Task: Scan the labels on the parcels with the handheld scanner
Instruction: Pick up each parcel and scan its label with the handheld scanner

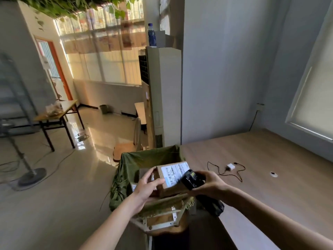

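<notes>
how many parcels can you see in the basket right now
2 that show clearly. One cardboard parcel with a white label is held up by the left hand; a second parcel lies lower in the green-lined basket. More may be hidden beneath.

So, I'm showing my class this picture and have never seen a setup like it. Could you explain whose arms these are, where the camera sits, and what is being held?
There is no machine here. A person wears one camera on the head, looking forward and down, so the arms are the wearer's own. The left hand grips a cardboard parcel with a white label, over a crate lined with green cloth. The right hand holds a black handheld scanner close to that label. On the wooden table lies a small white charger with a black cable.
</notes>
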Demonstrator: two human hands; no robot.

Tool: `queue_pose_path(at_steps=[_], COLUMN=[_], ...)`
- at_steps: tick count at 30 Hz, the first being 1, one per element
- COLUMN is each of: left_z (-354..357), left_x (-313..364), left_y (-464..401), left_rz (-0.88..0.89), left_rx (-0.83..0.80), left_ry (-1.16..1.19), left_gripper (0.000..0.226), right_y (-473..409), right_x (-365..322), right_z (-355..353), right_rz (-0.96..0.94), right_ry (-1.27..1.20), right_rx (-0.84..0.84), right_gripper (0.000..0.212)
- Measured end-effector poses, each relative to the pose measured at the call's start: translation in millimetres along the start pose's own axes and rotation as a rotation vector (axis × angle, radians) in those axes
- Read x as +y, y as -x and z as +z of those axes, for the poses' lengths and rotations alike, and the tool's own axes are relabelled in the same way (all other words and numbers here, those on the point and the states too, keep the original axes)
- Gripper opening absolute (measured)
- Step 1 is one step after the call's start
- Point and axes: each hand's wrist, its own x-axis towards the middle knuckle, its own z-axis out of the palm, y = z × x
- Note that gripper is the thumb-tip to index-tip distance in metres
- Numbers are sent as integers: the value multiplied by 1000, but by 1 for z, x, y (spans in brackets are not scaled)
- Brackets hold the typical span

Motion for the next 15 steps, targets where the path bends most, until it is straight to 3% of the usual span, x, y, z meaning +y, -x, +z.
queue_pose_path(at_steps=[8,15], left_z=[-78,-116], left_x=[-30,-72], left_y=[-132,-220], left_rz=[-169,-306], left_rx=[189,269], left_ry=[1,20], left_gripper=[69,70], right_y=[-188,-288], right_x=[12,35], right_z=[63,96], right_rz=[36,134], right_ry=[-12,69], right_rx=[-109,-161], right_gripper=[64,68])
